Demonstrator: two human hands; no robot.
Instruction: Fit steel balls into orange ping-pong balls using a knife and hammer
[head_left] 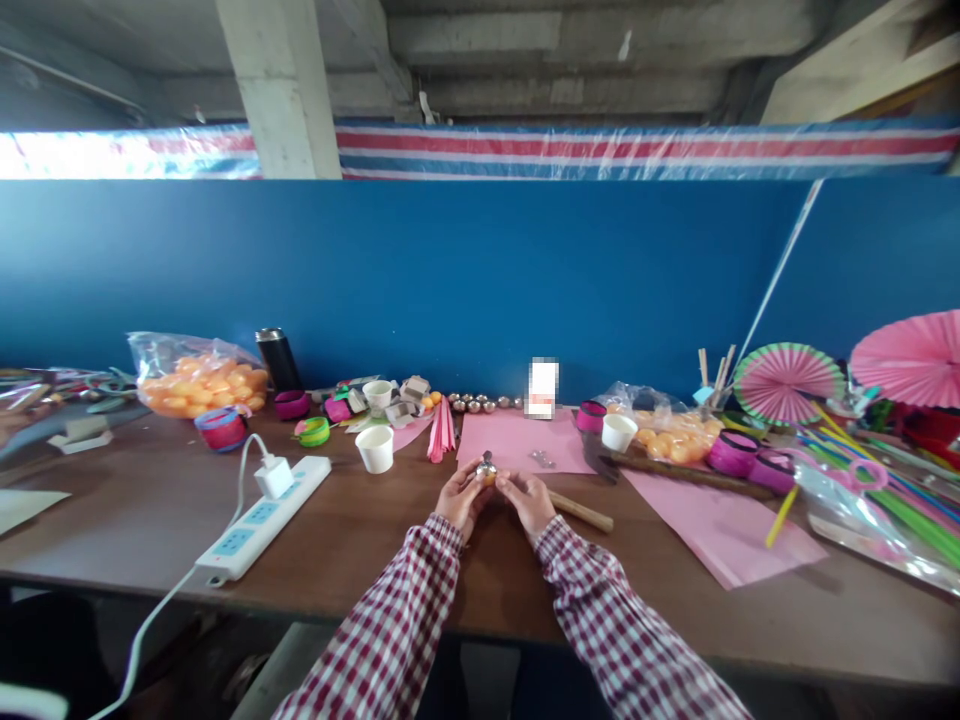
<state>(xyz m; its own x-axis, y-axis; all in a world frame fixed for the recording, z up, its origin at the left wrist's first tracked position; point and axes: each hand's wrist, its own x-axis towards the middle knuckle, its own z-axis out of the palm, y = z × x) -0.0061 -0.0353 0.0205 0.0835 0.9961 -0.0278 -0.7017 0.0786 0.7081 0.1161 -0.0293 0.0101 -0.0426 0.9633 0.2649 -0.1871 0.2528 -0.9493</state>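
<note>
Over the table's middle, my left hand (459, 497) and my right hand (529, 502) meet at a small shiny metal ball (487, 468). Fingertips of both hands are closed on it from either side. A dark knob shows at its top and a yellowish part below; its exact kind is too small to tell. Beside my right hand lies a wooden handle (583, 512), its far end hidden. Beyond my hands, a pink sheet (499, 440) carries a few small metal bits (541, 459). Behind it sits a row of shiny metal balls (480, 404).
To the left are a white power strip (262, 517), a paper cup (375, 449) and a bag of orange balls (202, 385). On the right lie a hammer (600, 458), another cup (619, 433), a pink sheet (724, 530) and pink paper fans (787, 385). A blue partition (450, 280) stands behind.
</note>
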